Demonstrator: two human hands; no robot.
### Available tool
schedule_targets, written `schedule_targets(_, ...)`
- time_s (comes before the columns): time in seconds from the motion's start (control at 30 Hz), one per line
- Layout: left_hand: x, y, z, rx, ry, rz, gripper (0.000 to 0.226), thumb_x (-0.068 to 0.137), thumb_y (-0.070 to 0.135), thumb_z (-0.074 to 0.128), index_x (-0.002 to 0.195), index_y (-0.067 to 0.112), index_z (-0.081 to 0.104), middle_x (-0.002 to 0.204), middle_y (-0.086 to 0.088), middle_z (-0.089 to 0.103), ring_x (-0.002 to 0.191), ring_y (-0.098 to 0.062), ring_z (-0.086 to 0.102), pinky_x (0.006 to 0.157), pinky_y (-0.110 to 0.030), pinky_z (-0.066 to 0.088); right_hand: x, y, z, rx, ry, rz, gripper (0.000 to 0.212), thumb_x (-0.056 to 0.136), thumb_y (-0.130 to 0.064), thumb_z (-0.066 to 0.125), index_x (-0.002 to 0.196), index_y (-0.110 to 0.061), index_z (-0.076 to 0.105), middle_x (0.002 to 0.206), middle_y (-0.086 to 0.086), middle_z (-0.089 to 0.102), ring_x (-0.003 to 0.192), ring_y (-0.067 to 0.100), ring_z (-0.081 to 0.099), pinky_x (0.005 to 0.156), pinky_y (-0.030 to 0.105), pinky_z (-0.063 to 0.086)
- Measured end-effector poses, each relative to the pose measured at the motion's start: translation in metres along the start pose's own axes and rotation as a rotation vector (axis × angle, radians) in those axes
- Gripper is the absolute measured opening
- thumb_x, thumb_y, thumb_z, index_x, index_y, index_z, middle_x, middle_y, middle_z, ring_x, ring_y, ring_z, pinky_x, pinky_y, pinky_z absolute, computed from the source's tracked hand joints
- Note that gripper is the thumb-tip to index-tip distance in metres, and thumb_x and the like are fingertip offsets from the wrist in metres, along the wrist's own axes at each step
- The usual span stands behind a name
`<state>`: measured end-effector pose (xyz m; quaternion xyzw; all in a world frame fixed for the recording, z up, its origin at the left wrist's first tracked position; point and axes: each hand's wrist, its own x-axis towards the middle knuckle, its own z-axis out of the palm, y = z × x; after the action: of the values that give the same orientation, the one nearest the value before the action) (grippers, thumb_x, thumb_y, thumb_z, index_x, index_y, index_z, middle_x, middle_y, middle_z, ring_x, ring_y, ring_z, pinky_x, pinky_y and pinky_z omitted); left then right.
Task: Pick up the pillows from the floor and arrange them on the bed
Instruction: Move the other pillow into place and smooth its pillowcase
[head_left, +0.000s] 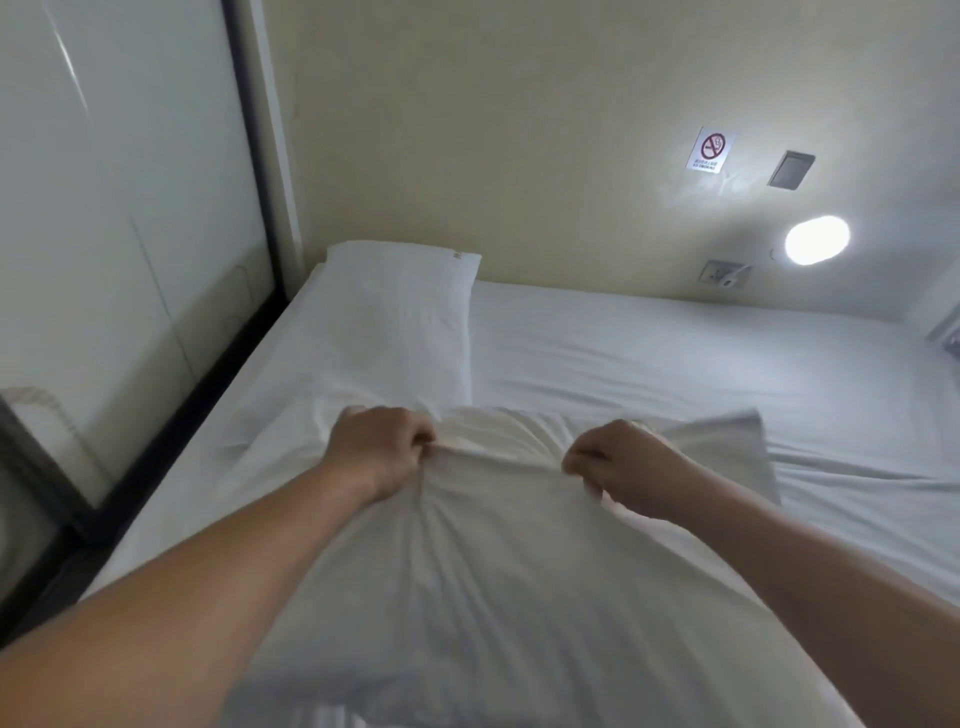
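Note:
A white pillow (498, 582) is held out in front of me over the bed (701, 364). My left hand (382, 447) and my right hand (618, 467) are both clenched on bunched fabric near its far end. A second white pillow (405, 317) lies flat on the bed at the far left corner, against the wall. The held pillow's far edge nearly touches that pillow. The bed is covered by a white sheet with some wrinkles.
A glossy white panel with a black frame (260, 208) runs along the bed's left side. On the beige far wall are a no-smoking sign (710, 149), a grey switch plate (790, 169), a socket (723, 272) and a lit round lamp (816, 240).

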<state>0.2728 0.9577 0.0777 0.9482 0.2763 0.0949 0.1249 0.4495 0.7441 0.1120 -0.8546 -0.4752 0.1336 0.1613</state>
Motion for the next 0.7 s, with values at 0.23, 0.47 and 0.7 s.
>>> schedule_targets(0.23, -0.115, -0.006, 0.098, -0.120, -0.304, -0.544, 0.109, 0.050, 0.096, 0.029, 0.144, 0.047, 0.001, 0.159, -0.001, -0.014, 0.143, -0.033, -0.009, 0.104, -0.068, 0.012, -0.019, 0.009, 0.103, -0.043, -0.231, 0.287, 0.067, 0.084, -0.067, 0.046, 0.140, -0.031, 0.038, 0.142, 0.008, 0.046, 0.127, 0.027, 0.045, 0.105, 0.039, 0.036)
schedule_targets(0.47, -0.143, 0.006, 0.185, -0.618, 0.297, -0.894, 0.130, 0.041, 0.094, 0.045, 0.133, 0.002, 0.045, 0.115, -0.048, 0.044, 0.093, -0.060, 0.050, 0.085, -0.070, 0.041, 0.018, 0.037, 0.171, -0.117, -0.165, 0.545, 0.122, 0.042, -0.102, 0.021, 0.146, -0.038, 0.014, 0.140, 0.010, 0.048, 0.127, 0.026, 0.047, 0.099, 0.045, 0.037)
schedule_targets(0.7, -0.133, -0.005, 0.152, -0.613, 0.191, -1.099, 0.067, 0.077, 0.040, 0.072, 0.132, 0.015, 0.043, 0.108, -0.025, 0.052, 0.091, -0.041, 0.062, 0.074, -0.046, 0.047, 0.013, -0.001, 0.150, -0.162, -0.191, 0.387, 0.050, 0.068, -0.084, 0.025, 0.091, -0.046, 0.046, 0.107, 0.008, 0.065, 0.099, 0.028, 0.062, 0.070, 0.040, 0.040)
